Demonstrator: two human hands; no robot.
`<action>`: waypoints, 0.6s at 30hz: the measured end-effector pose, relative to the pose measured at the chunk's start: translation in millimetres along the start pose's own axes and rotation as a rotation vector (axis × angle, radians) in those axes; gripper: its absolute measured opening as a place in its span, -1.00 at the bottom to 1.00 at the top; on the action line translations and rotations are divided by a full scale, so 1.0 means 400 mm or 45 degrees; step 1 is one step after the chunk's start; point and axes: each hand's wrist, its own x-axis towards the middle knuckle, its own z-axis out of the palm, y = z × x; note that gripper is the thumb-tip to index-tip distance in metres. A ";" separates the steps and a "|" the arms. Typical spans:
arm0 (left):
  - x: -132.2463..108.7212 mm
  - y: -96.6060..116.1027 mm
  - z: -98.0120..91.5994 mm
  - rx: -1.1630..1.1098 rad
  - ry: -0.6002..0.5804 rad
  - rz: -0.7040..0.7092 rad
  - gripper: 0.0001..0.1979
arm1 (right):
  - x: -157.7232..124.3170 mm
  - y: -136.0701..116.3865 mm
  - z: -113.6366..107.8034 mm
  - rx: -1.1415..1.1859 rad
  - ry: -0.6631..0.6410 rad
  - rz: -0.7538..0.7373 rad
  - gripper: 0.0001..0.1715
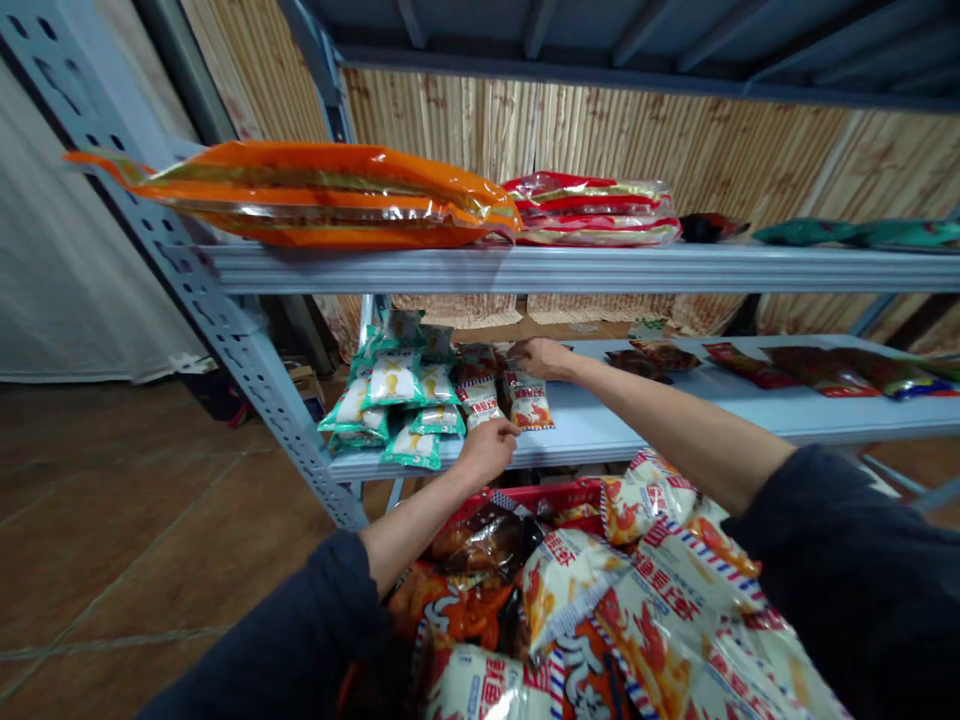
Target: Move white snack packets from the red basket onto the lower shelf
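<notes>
My left hand (pixel 487 450) reaches over the front of the lower metal shelf (pixel 675 425), its fingertips at a small white and red snack packet (pixel 531 407). Beside that packet stands a similar one (pixel 480 405). My right hand (pixel 541 358) lies further back, above the packets, next to a dark snack packet (pixel 478 363). Whether either hand grips anything, I cannot tell. To the left, white and green packets (pixel 394 378) are heaped on the shelf. Below my arms, a red crate (pixel 525 497) is full of large white and orange snack bags (pixel 645 590).
Large orange and red-and-white bags (pixel 322 195) lie on the upper shelf beam (pixel 570 270), which runs above my hands. A perforated steel upright (pixel 225 290) stands at the left. Flat snack packets (pixel 817 370) lie along the right of the lower shelf. A tiled floor (pixel 135 520) spreads left.
</notes>
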 end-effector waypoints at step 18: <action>-0.327 0.103 0.079 0.595 -0.543 0.427 -0.33 | -0.688 -0.011 -0.088 0.631 -0.203 0.030 -0.68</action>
